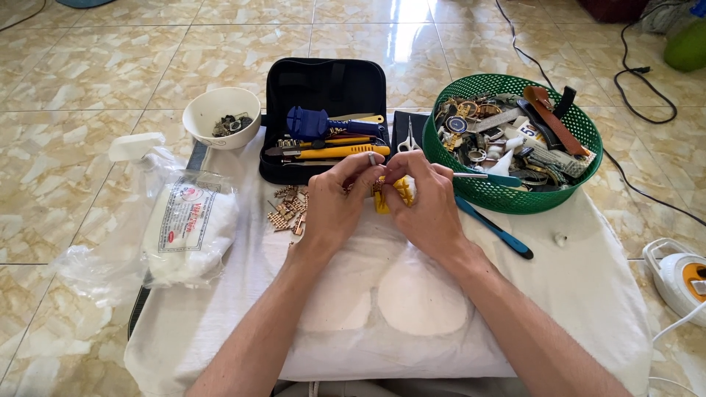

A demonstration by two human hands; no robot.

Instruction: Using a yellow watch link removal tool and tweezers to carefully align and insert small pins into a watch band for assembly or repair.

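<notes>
On a white cloth spread over the tiled floor, the person's left hand and right hand met close together, both clenched on a small yellow plastic holder pinched between the fingertips. A gold-coloured watch band seemed to run from the holder under the left fingers, though most of it was hidden. The right hand also gripped a thin teal-handled tool that stuck out toward the green basket.

Just left of the hands lay a scatter of loose gold band links on the cloth. Behind the hands stood an open black tool case holding a blue tool, a yellow-handled knife and other implements. The green basket, heaped with watches and straps, sat to the right, touching the cloth. A blue-handled tool lay beside the right wrist. A white bowl with small metal parts stood to the left of the case, and a plastic bag of white cotton lay nearer the cloth's left edge.
</notes>
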